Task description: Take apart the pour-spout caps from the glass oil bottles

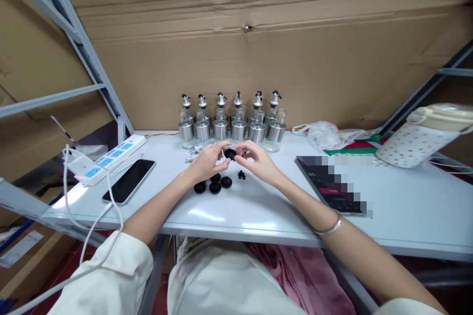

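Observation:
Between my two hands, above the table, is a round black stopper (230,153). My left hand (210,161) grips its left side, fingers curled around the edge. On the other side the fingers of my right hand (257,159) close on it too. Several similar black stoppers (215,187) lie on the table below my left hand. A small cluster of tiny black parts (241,175) sits under my right hand. Silvery spout pieces (192,154) lie just beyond my left hand, partly hidden by it.
Behind my hands stand rows of glass bottles with metal sleeves (220,129); the back ones carry pour spouts. A phone (129,181) and a power strip (111,157) lie left. A tablet (330,184), plastic bag (327,135) and dotted jug (414,135) are right.

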A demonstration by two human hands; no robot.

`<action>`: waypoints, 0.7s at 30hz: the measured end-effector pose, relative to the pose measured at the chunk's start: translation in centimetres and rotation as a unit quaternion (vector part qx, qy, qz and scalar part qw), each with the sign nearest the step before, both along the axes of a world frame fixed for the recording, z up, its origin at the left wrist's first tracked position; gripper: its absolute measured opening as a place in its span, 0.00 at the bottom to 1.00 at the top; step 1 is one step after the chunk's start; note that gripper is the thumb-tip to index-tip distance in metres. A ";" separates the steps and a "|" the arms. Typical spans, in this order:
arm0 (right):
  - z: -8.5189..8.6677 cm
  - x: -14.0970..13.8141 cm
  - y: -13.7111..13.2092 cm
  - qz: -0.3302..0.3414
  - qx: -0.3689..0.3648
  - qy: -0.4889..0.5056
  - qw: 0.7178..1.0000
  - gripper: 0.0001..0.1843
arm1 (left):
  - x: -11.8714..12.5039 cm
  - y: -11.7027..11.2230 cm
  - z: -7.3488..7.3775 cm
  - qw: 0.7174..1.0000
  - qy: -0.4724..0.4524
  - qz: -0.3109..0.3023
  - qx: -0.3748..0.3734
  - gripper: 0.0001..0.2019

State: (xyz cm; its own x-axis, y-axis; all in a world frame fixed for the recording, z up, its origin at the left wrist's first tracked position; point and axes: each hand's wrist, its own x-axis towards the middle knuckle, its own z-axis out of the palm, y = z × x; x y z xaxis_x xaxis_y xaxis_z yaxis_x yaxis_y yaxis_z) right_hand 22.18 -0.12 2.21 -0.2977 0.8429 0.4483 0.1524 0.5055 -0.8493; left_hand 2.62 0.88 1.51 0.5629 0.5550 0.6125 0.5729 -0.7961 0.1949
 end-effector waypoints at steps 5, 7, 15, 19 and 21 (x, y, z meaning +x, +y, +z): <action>-0.5 0.0 0.1 0.030 -0.017 -0.001 0.999 0.13 | 0.1 -0.2 0.1 1.000 -0.016 0.001 -0.004 0.16; -0.7 0.0 0.2 0.036 -0.025 0.010 0.999 0.14 | 0.2 -0.4 0.2 1.000 -0.020 0.007 -0.004 0.16; -0.9 -0.2 0.2 0.058 -0.046 0.037 0.997 0.18 | 0.3 -0.7 0.7 0.999 0.008 0.034 -0.024 0.09; -0.9 -0.2 0.1 0.063 -0.039 0.022 0.997 0.15 | 0.2 -0.7 0.8 0.998 0.032 0.031 -0.035 0.10; -0.9 -0.1 0.1 0.056 -0.030 0.010 0.998 0.14 | 0.2 -0.6 0.8 0.998 0.037 0.031 -0.039 0.10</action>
State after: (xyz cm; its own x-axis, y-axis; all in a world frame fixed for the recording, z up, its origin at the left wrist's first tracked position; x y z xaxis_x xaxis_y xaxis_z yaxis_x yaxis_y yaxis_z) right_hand 22.04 0.01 1.28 -0.3833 0.8303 0.4046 0.0810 0.4665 -0.8808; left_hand 2.83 0.25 2.30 0.5678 0.6352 0.5236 0.6360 -0.7423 0.2108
